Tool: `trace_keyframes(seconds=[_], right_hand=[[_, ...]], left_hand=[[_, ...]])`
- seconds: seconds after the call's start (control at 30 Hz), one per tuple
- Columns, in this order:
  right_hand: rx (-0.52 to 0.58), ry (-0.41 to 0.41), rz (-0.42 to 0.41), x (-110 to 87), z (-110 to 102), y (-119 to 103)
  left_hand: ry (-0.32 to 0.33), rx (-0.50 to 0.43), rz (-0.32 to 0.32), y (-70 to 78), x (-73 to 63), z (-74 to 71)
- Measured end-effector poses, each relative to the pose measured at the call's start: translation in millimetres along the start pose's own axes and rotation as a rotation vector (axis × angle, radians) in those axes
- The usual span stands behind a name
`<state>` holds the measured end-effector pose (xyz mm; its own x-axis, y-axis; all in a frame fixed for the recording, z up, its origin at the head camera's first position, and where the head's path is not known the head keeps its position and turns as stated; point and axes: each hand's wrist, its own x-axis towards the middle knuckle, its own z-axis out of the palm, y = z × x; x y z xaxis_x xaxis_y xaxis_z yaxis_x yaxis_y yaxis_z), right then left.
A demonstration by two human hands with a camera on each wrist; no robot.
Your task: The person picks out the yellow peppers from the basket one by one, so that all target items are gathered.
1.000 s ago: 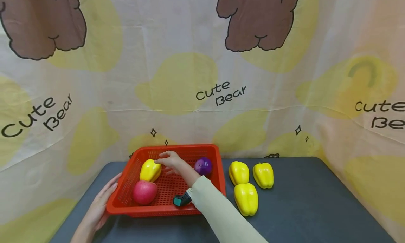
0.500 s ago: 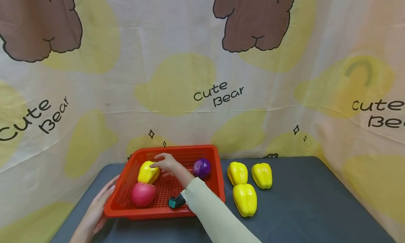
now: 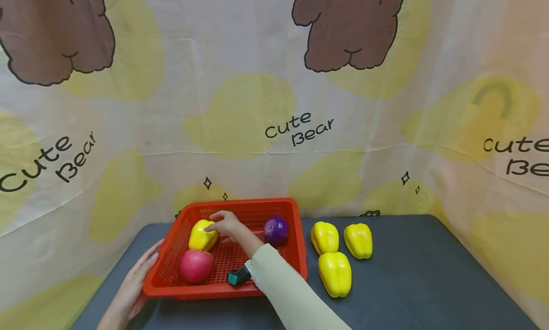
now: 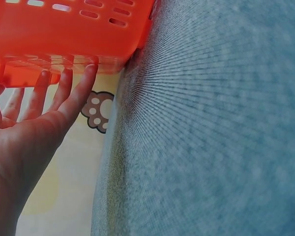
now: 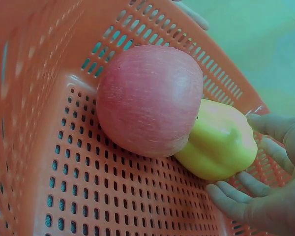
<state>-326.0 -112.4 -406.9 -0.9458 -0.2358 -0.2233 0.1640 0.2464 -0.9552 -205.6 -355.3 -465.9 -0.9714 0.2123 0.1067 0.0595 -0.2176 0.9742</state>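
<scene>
A red plastic basket (image 3: 223, 290) stands on the dark table. My left hand (image 3: 135, 282) rests against its left side, and in the left wrist view the fingers (image 4: 78, 93) reach fairly straight to the basket wall. Inside, a yellow bell pepper (image 3: 199, 238) lies at the back left, touching a red apple (image 3: 196, 266) in front of it. My right hand (image 3: 230, 227) holds the pepper's right end; the right wrist view has its fingers (image 5: 273, 125) on opposite sides of that end. The palm side is partly cut off there.
A purple round vegetable or fruit (image 3: 276, 230) sits in the basket's back right. Right of the basket, three more yellow bell peppers (image 3: 335, 275) stand close together on the table (image 3: 420, 282). A printed cloth (image 3: 240, 115) hangs behind.
My right hand's fingertips have come slightly down and left, closer round the yellow bell pepper. My left hand stays at the basket's side; the view shifts a little.
</scene>
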Motion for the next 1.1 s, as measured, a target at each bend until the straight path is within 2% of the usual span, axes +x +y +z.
trace_keyframes(seconds=[0.1, 0.33, 0.5, 0.73, 0.97, 1.1], right_hand=[[-0.004, 0.002, -0.001, 2.6, 1, 1], [-0.046, 0.003, -0.007, 5.9, 2, 3], [-0.043, 0.035, 0.003, 8.2, 6, 5], [-0.074, 0.05, 0.01, 10.6, 7, 7], [-0.062, 0.042, 0.03, 12.7, 5, 8], [-0.068, 0.03, 0.031, 11.4, 4, 7]], left_hand=[[0.018, 0.009, -0.013, 0.8, 0.5, -0.1], [-0.009, -0.038, 0.009, -0.6, 1.2, -2.6], [0.017, -0.036, 0.001, -1.2, -0.2, -1.8], [-0.016, -0.051, 0.031, -1.9, 0.1, -0.4], [0.012, -0.03, 0.018, -2.0, 0.5, -0.4], [-0.006, -0.028, 0.03, -2.1, 0.1, -0.9]])
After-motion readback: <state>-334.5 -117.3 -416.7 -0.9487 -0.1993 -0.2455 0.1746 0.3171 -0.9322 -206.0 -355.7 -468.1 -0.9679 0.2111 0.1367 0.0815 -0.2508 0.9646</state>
